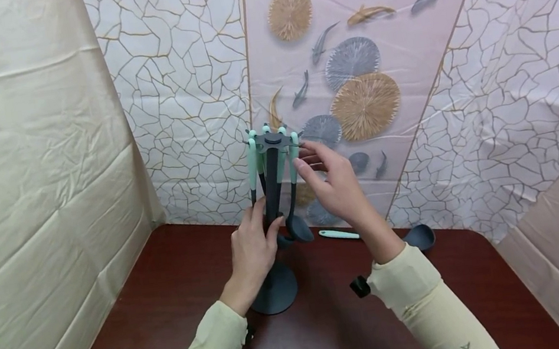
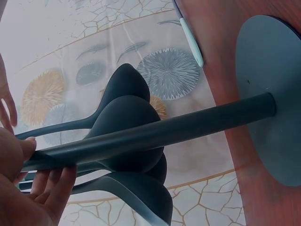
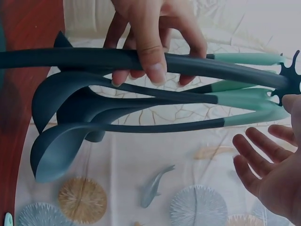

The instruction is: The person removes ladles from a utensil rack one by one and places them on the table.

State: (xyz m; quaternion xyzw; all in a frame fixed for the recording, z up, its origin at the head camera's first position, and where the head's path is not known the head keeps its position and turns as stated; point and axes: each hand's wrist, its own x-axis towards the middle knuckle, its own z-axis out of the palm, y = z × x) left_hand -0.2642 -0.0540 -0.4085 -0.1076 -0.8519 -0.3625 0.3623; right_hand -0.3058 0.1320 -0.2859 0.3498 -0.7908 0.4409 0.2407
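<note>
A dark utensil stand [image 1: 272, 181] with a round base [image 1: 274, 291] is on the table, its pole tilted. My left hand [image 1: 252, 247] grips the pole; in the right wrist view, thumb and fingers wrap it. Several dark utensils with mint handles hang from the hooked top [image 1: 272, 138], among them a ladle [image 1: 300, 229] on the right. Beside that ladle's mint handle [image 3: 254, 116] is my right hand [image 1: 334, 181], fingers loosely bent and spread, the thumb close to the hooks. Whether the thumb touches the handle is unclear.
Another ladle [image 1: 420, 237] lies at the table's back edge, its mint handle [image 1: 338, 234] pointing left and its middle hidden behind my right wrist. Patterned cloth [image 1: 182, 93] hangs behind the brown table [image 1: 170, 309], with plain cloth at both sides.
</note>
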